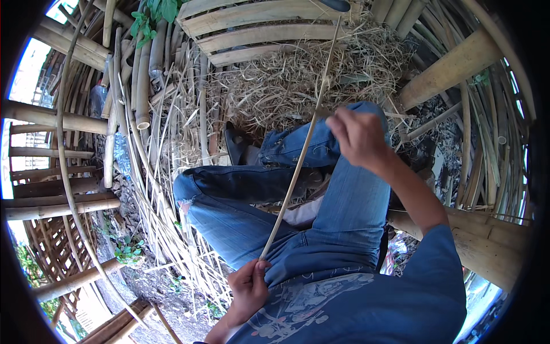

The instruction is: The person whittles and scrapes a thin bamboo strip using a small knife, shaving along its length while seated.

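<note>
My left hand [249, 282] pinches the long pale strip [307, 136] near my lap; my right hand [360, 137] curls beside it, its grip unclear.

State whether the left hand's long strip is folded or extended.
Extended: the strip runs from the left hand up past the right hand, without visible folds.

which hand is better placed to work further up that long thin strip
Probably the right hand: it is close beside the upper half of the strip. The left hand holds the near end, so it seems better placed for steadying.
</note>
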Motion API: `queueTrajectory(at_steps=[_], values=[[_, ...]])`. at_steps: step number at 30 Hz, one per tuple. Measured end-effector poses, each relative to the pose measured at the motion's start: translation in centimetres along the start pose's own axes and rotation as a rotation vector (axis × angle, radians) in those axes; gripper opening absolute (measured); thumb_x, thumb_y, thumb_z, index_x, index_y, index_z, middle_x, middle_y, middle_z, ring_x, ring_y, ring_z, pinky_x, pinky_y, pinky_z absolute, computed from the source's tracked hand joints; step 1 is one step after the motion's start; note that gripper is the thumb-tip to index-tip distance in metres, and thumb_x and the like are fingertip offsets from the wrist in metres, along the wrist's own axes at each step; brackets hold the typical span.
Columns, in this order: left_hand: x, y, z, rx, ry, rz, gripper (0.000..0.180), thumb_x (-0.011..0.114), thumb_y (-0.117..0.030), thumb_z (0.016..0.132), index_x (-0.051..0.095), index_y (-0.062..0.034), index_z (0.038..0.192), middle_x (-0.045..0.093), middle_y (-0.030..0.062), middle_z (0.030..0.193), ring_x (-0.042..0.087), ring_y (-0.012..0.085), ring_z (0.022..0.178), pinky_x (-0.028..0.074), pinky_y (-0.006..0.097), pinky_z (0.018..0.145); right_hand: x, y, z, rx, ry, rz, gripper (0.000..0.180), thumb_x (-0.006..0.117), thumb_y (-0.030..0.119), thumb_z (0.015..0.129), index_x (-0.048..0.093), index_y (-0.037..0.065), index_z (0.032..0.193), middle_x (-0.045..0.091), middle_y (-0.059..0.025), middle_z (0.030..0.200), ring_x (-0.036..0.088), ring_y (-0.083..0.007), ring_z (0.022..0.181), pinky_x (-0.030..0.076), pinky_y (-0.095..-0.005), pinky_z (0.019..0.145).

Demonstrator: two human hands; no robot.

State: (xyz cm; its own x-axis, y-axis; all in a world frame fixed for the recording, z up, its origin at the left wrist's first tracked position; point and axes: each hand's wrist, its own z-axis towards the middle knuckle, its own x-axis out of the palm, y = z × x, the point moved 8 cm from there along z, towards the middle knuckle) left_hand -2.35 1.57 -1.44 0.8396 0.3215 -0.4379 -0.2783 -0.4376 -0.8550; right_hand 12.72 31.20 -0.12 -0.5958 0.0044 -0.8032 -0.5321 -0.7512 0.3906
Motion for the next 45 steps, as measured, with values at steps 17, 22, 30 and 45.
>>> queueTrajectory(at_steps=[17,22,30,45], values=[[0.9,1.4,-0.7,-0.288,0.186,-0.233,0.032,0.047,-0.018,0.096,0.062,0.0065,0.082,0.038,-0.0061,0.049,0.028,0.0016,0.044,0.020,0.022,0.042,0.3,-1.1,0.0,-0.026,0.007,-0.071,0.044,0.038,0.036,0.097,0.050,0.009,0.065,0.048,-0.0044,0.046,0.047,-0.0185,0.033,0.036,-0.0320,0.032],[0.9,1.2,-0.8,-0.314,0.194,-0.212,0.032,0.047,-0.018,0.096,0.062,0.0064,0.082,0.038,-0.0063,0.049,0.027,0.0020,0.044,0.019,0.022,0.042,-0.6,-2.3,0.9,-0.133,-0.070,-0.164,0.043,0.038,0.036,0.097,0.049,0.009,0.066,0.047,-0.0045,0.046,0.046,-0.0186,0.033,0.036,-0.0318,0.032],[0.5,1.3,-1.0,-0.272,0.155,-0.186,0.031,0.049,-0.018,0.096,0.063,0.0053,0.082,0.039,-0.0058,0.050,0.029,0.0022,0.046,0.021,0.022,0.043,0.0,-7.1,0.8,0.104,0.087,-0.275,0.043,0.037,0.039,0.097,0.049,0.010,0.068,0.046,-0.0034,0.045,0.052,-0.0178,0.040,0.040,-0.0335,0.038],[2.2,3.2,0.9,-0.472,0.213,-0.355,0.036,0.045,-0.025,0.097,0.061,0.0026,0.082,0.038,-0.0064,0.051,0.029,0.0020,0.045,0.020,0.021,0.042,1.5,2.7,-2.1,0.045,0.037,0.175,0.036,0.051,0.030,0.092,0.051,0.004,0.067,0.048,-0.0088,0.047,0.053,-0.0246,0.042,0.037,-0.0348,0.039]])
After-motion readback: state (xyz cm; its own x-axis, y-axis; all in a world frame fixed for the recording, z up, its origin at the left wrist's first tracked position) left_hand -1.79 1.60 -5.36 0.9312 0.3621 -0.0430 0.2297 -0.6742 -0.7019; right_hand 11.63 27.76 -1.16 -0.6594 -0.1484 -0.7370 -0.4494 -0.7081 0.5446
